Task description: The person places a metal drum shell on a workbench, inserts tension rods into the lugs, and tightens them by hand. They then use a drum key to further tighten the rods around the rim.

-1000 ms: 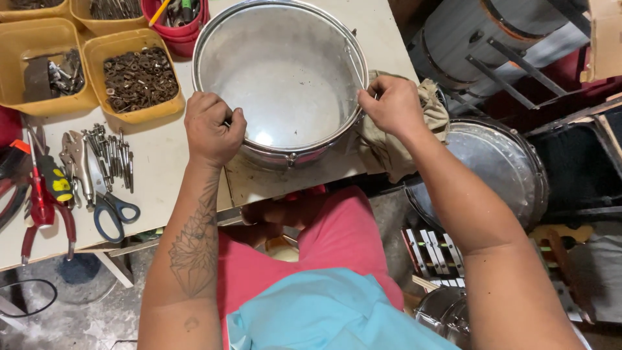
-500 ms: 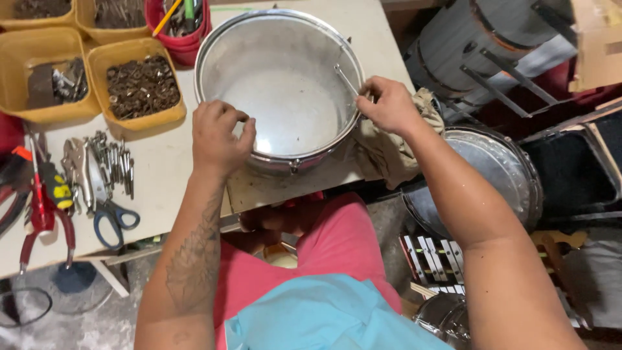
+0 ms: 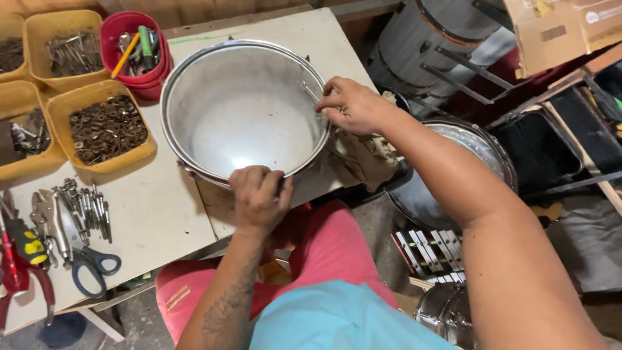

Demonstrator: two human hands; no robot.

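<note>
The table [image 3: 162, 214], pale and scuffed, carries everything; at its far middle sits the big shiny drum shell [image 3: 243, 110], open end up, its near edge hanging just over the table's front; a crumpled cloth [image 3: 363, 159] lies against its right side. The left hand [image 3: 259, 198] is curled over the near rim, fingers folded down onto the hoop and gripping it; the right hand [image 3: 353, 104] rests on the right rim with fingertips pinched together on a thin metal rod [image 3: 310, 91] that slants down inside the wall. To work well here, I judge the left hand should keep the shell from turning while the right hand works the rod in small, even movements; the polished wall looks slippery, so a firm hold on the rim matters. Left of the shell stand yellow trays [image 3: 103, 126] of small dark hardware and a red tub [image 3: 139, 52] of pens; nearer lie blue-handled scissors [image 3: 91, 266].
</note>
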